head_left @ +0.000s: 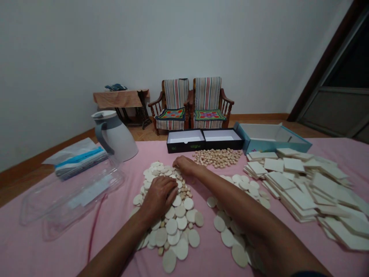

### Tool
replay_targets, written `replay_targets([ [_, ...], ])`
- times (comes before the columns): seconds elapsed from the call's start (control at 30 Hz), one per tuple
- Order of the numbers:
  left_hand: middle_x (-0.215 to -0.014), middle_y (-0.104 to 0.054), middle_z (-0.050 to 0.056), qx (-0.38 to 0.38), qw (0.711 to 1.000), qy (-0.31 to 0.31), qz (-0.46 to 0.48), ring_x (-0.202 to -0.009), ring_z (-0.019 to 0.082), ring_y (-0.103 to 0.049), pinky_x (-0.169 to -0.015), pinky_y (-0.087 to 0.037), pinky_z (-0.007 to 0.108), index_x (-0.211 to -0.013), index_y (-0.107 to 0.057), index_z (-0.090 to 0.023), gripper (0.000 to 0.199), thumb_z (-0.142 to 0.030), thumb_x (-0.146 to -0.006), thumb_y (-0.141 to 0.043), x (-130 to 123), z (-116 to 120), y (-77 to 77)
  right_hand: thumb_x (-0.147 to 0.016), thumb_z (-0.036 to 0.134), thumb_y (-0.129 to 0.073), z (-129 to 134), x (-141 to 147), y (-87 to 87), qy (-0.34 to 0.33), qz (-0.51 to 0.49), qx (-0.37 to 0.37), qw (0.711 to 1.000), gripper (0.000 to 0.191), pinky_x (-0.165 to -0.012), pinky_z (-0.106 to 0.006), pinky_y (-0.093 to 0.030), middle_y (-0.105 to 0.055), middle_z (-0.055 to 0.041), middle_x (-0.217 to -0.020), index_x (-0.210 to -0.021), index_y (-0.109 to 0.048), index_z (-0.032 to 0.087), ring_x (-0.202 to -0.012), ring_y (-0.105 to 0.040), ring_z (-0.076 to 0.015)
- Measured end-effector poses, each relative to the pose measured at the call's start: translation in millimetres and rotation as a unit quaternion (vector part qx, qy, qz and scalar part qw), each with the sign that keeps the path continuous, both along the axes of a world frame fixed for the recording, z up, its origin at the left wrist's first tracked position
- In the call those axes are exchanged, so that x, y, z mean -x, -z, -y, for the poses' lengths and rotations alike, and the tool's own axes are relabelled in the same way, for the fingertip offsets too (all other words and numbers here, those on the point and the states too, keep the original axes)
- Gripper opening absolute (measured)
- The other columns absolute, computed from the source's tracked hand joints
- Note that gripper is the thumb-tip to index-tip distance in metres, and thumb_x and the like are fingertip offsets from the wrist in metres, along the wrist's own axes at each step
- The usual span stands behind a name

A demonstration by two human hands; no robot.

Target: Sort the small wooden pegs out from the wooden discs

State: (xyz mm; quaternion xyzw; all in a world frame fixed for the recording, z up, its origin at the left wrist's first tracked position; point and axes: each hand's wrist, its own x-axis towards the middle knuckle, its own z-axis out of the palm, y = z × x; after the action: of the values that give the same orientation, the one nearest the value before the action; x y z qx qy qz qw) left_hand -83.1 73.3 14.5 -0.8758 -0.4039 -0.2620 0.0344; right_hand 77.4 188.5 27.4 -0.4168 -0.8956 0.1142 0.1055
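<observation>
A long pile of pale round wooden discs (172,226) lies on the pink cloth, with small wooden cubes (186,191) mixed in. On the pile's middle rests my left hand (159,194), palm down; its fingers are bent close together, and what lies under them is hidden. My right hand (183,164) touches the pile's far right edge, its fingers curled down, with anything they hold too small to make out. Under and beside my right forearm is a second pile of discs (227,237). Small wooden pieces (217,157) form a heap beyond my right wrist.
Square wooden tiles (296,192) are heaped at the right. Behind stand a black divided box (186,146) and a blue box (276,144). Clear plastic trays (83,196), a packet (80,162) and a white jug (122,140) occupy the left.
</observation>
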Motion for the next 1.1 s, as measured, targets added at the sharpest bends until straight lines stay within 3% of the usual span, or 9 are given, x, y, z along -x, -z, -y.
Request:
replay_targets([
  [0.2, -0.101, -0.071, 0.009, 0.000, 1.000, 0.001, -0.003, -0.096, 0.023, -0.062, -0.090, -0.045, 0.043, -0.096, -0.068, -0.020, 0.021, -0.026, -0.092, -0.048, 0, 0, 1.1, -0.081, 0.008, -0.052, 9, -32, -2.8, 0.089, 0.011, -0.005, 0.996, 0.027, -0.075, -0.028, -0.045, -0.067, -0.0148, -0.107, -0.101, -0.070, 0.012, -0.092, -0.062, -0.0225],
  [0.43, -0.102, -0.071, 0.009, -0.002, 1.000, 0.002, -0.003, -0.097, 0.024, -0.063, -0.091, -0.044, 0.044, -0.096, -0.068, -0.019, 0.020, -0.024, -0.091, -0.050, -1, 0, -0.4, -0.073, 0.012, -0.069, 49, -58, -12.7, 0.024, 0.023, 0.073, 0.997, 0.018, -0.065, -0.019, -0.042, -0.073, -0.0017, -0.078, -0.089, -0.075, 0.018, -0.073, -0.064, -0.0129],
  [0.53, -0.102, -0.071, 0.009, -0.007, 1.000, 0.003, -0.004, -0.096, 0.024, -0.063, -0.089, -0.045, 0.043, -0.096, -0.068, -0.019, 0.021, -0.025, -0.092, -0.049, -1, -1, -0.8, -0.074, 0.008, -0.065, 61, -57, -8.4, 0.030, 0.024, 0.073, 0.997, 0.019, -0.067, -0.019, -0.042, -0.073, -0.0032, -0.082, -0.089, -0.074, 0.017, -0.076, -0.064, -0.0136],
  [0.67, -0.102, -0.072, 0.009, -0.011, 1.000, 0.007, 0.002, -0.097, 0.024, -0.063, -0.090, -0.045, 0.044, -0.097, -0.068, -0.018, 0.021, -0.025, -0.092, -0.049, 0, -2, 0.6, -0.074, 0.005, -0.062, 51, -67, -11.0, 0.078, 0.026, 0.051, 0.995, 0.018, -0.068, -0.022, -0.043, -0.071, -0.0069, -0.083, -0.085, -0.073, 0.014, -0.078, -0.064, -0.0167],
  [0.83, -0.102, -0.071, 0.009, -0.011, 1.000, 0.012, 0.005, -0.096, 0.024, -0.063, -0.089, -0.045, 0.044, -0.097, -0.068, -0.017, 0.020, -0.024, -0.091, -0.050, 1, -2, 2.3, -0.085, 0.010, -0.052, 39, -83, -31.7, 0.184, -0.013, -0.038, 0.982, 0.033, -0.076, -0.028, -0.042, -0.060, -0.0174, -0.117, -0.116, -0.062, 0.012, -0.095, -0.061, -0.0219],
  [0.93, -0.101, -0.071, 0.009, -0.014, 1.000, 0.014, 0.011, -0.095, 0.024, -0.063, -0.088, -0.045, 0.045, -0.096, -0.068, -0.017, 0.019, -0.023, -0.091, -0.051, 0, -1, 1.6, -0.084, 0.013, -0.055, 54, -74, -31.9, 0.133, -0.027, -0.024, 0.991, 0.023, -0.075, -0.026, -0.041, -0.064, -0.0112, -0.107, -0.103, -0.067, 0.016, -0.091, -0.061, -0.0191],
  [1.03, -0.101, -0.071, 0.008, -0.011, 1.000, 0.013, 0.013, -0.094, 0.024, -0.062, -0.088, -0.045, 0.045, -0.096, -0.068, -0.017, 0.018, -0.023, -0.091, -0.052, 0, -1, 0.4, -0.079, 0.010, -0.056, 75, -58, -15.6, 0.028, -0.009, 0.046, 0.999, 0.018, -0.070, -0.024, -0.039, -0.067, -0.0068, -0.091, -0.090, -0.069, 0.016, -0.082, -0.060, -0.0165],
  [1.1, -0.101, -0.071, 0.008, -0.010, 1.000, 0.014, 0.013, -0.094, 0.024, -0.062, -0.087, -0.045, 0.044, -0.096, -0.067, -0.017, 0.017, -0.023, -0.091, -0.052, 0, -1, 0.6, -0.076, 0.009, -0.056, 85, -50, -1.5, 0.008, -0.007, 0.058, 0.998, 0.021, -0.067, -0.023, -0.038, -0.067, -0.0069, -0.091, -0.093, -0.067, 0.015, -0.080, -0.059, -0.0163],
])
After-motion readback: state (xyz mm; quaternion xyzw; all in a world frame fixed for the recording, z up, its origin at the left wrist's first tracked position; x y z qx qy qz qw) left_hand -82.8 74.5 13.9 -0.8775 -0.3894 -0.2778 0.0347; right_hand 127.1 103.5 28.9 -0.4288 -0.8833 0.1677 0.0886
